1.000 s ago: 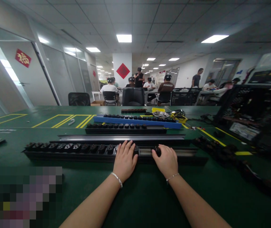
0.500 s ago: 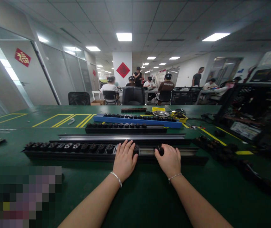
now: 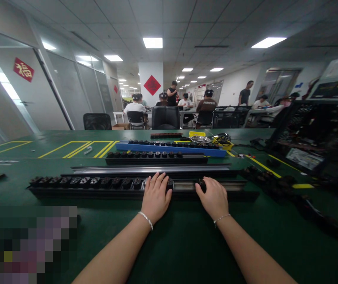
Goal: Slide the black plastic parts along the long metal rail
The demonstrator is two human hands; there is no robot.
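Two hands on the near socket rail, one module pinched

Green desk [image 3: 186,244]. Long black near rail [image 3: 98,194] lies parallel to the far edge, well short of it. Row of black socket modules [image 3: 94,182] fills its left and middle part; a stretch of pale channel [image 3: 184,185] shows between the hands.

Left hand [image 3: 155,197]: laid over the right end of the row, fingers extended and slightly apart. Palm side hidden; cannot tell whether it grips or only rests.

Right hand [image 3: 215,197]: thumb and fingers closed round a single black module [image 3: 201,184], at the channel, apart from the row. How deep it sits, cannot tell.

Just behind, toward the far edge: a second rail [image 3: 151,169], silver inside. Beyond it, a shorter black rail [image 3: 157,160], then a blue rail [image 3: 136,147]. Dark parts [image 3: 287,183] heaped toward the desk's right side.

Risks, my judgement: off-line pressure could tilt the module and jam it against the channel walls. A lopsided pinch might let it slip. Uneven push from the left hand could skew the near rail into the one behind. Fingertips could be nipped if modules met.
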